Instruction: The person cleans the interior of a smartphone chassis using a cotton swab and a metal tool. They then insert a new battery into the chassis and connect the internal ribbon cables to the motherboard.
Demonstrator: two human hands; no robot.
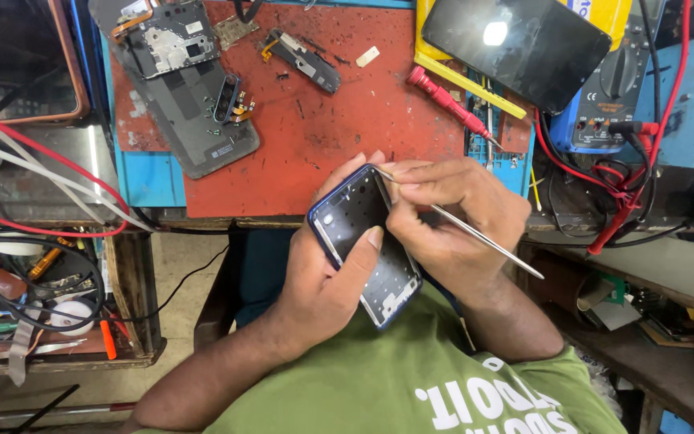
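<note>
The person's left hand (327, 269) cradles a blue-edged, emptied phone frame (365, 241) from beneath, fingers curled up behind its far edge and the thumb pressed flat across its open inner face, so the frame is firmly grasped and held tilted just above the lap, in front of the near edge of the bench. The right hand (451, 221) is pinched closed around a thin, silvery metal probe (475, 237), held like a pen; its tip meets the upper corner of the frame while the long shaft runs out past the wrist toward the right. Beyond the hands lies a worn red rubber work mat (323, 120) on the bench. On it, to the left, rests a grey phone back panel with exposed circuit boards (182, 88), and near the top sits a small dark loose phone component (303, 60). A red-handled screwdriver (447, 104) lies slantwise at the mat's right edge. Farther right, a glossy black phone screen (516, 44) rests partly over a blue and yellow multimeter (604, 88), with red test leads (644, 161) trailing down beside it.
</note>
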